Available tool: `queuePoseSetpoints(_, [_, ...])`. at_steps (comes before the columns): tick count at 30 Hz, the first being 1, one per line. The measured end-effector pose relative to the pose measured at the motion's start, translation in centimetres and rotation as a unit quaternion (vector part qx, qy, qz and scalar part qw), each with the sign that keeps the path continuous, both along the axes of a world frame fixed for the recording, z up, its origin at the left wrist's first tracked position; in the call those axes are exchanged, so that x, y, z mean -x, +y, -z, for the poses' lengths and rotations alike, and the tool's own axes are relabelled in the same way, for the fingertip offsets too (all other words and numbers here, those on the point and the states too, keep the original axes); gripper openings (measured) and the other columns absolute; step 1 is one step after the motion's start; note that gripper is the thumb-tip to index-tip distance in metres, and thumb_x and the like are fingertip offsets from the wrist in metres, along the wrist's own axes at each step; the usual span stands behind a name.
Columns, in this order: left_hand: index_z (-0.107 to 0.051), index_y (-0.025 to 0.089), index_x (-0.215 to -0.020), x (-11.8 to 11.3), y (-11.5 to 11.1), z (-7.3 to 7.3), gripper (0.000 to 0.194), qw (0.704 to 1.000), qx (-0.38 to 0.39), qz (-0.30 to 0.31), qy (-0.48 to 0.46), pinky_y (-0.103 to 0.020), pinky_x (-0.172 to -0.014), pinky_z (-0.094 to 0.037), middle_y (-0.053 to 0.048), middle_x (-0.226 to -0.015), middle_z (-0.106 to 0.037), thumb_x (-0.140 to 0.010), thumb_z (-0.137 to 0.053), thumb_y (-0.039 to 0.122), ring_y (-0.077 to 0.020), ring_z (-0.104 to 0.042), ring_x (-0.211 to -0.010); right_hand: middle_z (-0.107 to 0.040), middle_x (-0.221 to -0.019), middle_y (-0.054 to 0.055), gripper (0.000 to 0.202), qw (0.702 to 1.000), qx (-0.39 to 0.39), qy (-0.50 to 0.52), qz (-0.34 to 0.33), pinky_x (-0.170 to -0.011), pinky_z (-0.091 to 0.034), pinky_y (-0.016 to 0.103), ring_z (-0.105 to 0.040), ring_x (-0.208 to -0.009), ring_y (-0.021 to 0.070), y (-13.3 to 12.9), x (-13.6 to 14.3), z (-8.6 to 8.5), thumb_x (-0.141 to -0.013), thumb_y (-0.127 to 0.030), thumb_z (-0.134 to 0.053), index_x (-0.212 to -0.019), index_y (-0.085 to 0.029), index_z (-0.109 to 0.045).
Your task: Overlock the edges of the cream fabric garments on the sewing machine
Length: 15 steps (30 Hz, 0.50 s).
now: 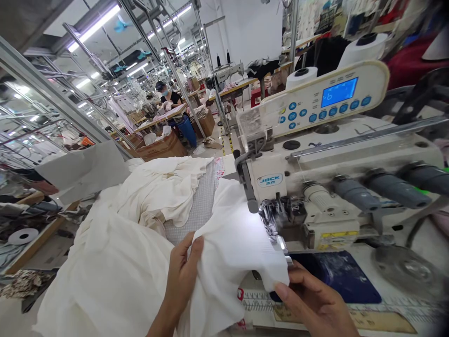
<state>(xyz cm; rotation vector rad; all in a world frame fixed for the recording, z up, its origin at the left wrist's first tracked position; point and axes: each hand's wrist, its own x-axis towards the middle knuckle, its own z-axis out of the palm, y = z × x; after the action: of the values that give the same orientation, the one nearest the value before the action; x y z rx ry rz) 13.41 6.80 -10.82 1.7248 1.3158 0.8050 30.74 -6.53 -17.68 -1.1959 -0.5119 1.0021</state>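
White fabric [228, 234] lies under the needle area of a cream overlock sewing machine [270, 164], lit by its lamp. My left hand [184, 269] pinches a fold of this fabric between thumb and fingers, left of the presser foot [280, 243]. At the fabric's right edge, just in front of the foot, my right hand [308, 295] grips the border between thumb and fingers. Some of the right fingertips are hidden behind the cloth. A big heap of cream cloth [122, 252] spreads out to the left of my left hand.
A control panel [326, 96] with a blue screen tops the machine. Thread cones [363, 49] stand behind it. Printed rulers [259, 301] mark the table's front edge. A person [170, 96] sits at another workstation further back, near cardboard boxes [161, 146] and a blue bin [185, 130].
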Motion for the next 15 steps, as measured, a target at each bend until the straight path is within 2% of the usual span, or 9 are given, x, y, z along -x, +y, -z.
queuePoseSetpoints(4, [-0.051, 0.017, -0.067, -0.5, 1.3, -0.2, 0.037, 0.999, -0.027, 0.009, 0.014, -0.021, -0.059, -0.039, 0.002, -0.064, -0.049, -0.088, -0.051, 0.047, -0.0131, -0.047, -0.065, -0.065, -0.073, 0.001, 0.023, 1.0, -0.001, 0.01, 0.008, -0.067, -0.049, 0.02, -0.06, -0.072, 0.0159, 0.2, -0.1, -0.7, -0.071, -0.044, -0.077, -0.065, -0.022, -0.072])
queuePoseSetpoints(7, [-0.056, 0.016, -0.071, -1.2, 2.6, -0.6, 0.036, 0.99, -0.111, 0.026, 0.078, -0.023, -0.06, -0.043, 0.0, -0.066, -0.055, -0.092, -0.044, 0.042, -0.0148, -0.051, -0.066, -0.066, -0.067, 0.001, 0.028, 0.999, 0.021, 0.026, 0.035, -0.064, -0.049, 0.02, -0.058, -0.066, 0.0151, 0.2, 0.0, -1.3, -0.067, -0.048, -0.08, -0.064, -0.021, -0.072])
queuePoseSetpoints(9, [-0.059, 0.015, -0.076, -2.0, 3.0, -0.9, 0.03, 0.976, -0.181, 0.017, 0.123, -0.028, -0.07, -0.048, -0.003, -0.073, -0.059, -0.093, -0.044, 0.035, -0.0182, -0.055, -0.074, -0.066, -0.064, 0.0, 0.031, 0.997, 0.038, 0.038, 0.05, -0.059, -0.048, 0.019, -0.056, -0.062, 0.0141, 0.2, 0.1, -1.6, -0.065, -0.049, -0.081, -0.063, -0.02, -0.069])
queuePoseSetpoints(11, [-0.063, 0.014, -0.091, -3.1, 2.3, -1.2, 0.019, 0.946, -0.287, 0.008, 0.151, -0.037, -0.086, -0.048, -0.009, -0.092, -0.063, -0.091, -0.046, 0.024, -0.0229, -0.057, -0.093, -0.063, -0.06, -0.001, 0.033, 0.996, 0.051, 0.042, 0.053, -0.054, -0.046, 0.018, -0.054, -0.058, 0.0126, 0.2, 0.1, -1.7, -0.064, -0.049, -0.082, -0.061, -0.02, -0.067])
queuePoseSetpoints(12, [-0.062, 0.013, -0.101, -3.7, 1.5, -1.4, 0.02, 0.924, -0.349, 0.022, 0.154, -0.04, -0.093, -0.046, -0.013, -0.103, -0.062, -0.089, -0.046, 0.017, -0.0242, -0.055, -0.103, -0.062, -0.059, -0.001, 0.034, 0.996, 0.056, 0.041, 0.053, -0.053, -0.046, 0.018, -0.053, -0.056, 0.0121, 0.2, 0.1, -1.8, -0.063, -0.048, -0.083, -0.061, -0.02, -0.065])
queuePoseSetpoints(14, [-0.056, 0.009, -0.115, -5.0, -0.6, -1.5, 0.031, 0.87, -0.457, 0.11, 0.148, -0.041, -0.097, -0.047, -0.018, -0.115, -0.058, -0.087, -0.043, 0.006, -0.0249, -0.051, -0.115, -0.06, -0.058, -0.001, 0.034, 0.996, 0.059, 0.047, 0.049, -0.051, -0.047, 0.019, -0.054, -0.055, 0.0128, 0.2, 0.1, -1.9, -0.062, -0.047, -0.083, -0.061, -0.019, -0.065])
queuePoseSetpoints(15, [-0.055, 0.008, -0.115, -5.6, -1.8, -1.5, 0.031, 0.848, -0.484, 0.166, 0.142, -0.041, -0.097, -0.049, -0.019, -0.115, -0.057, -0.087, -0.042, 0.004, -0.0251, -0.051, -0.116, -0.061, -0.059, -0.001, 0.033, 0.995, 0.059, 0.062, 0.045, -0.052, -0.048, 0.02, -0.056, -0.056, 0.0136, 0.1, 0.1, -2.0, -0.061, -0.047, -0.084, -0.062, -0.019, -0.065])
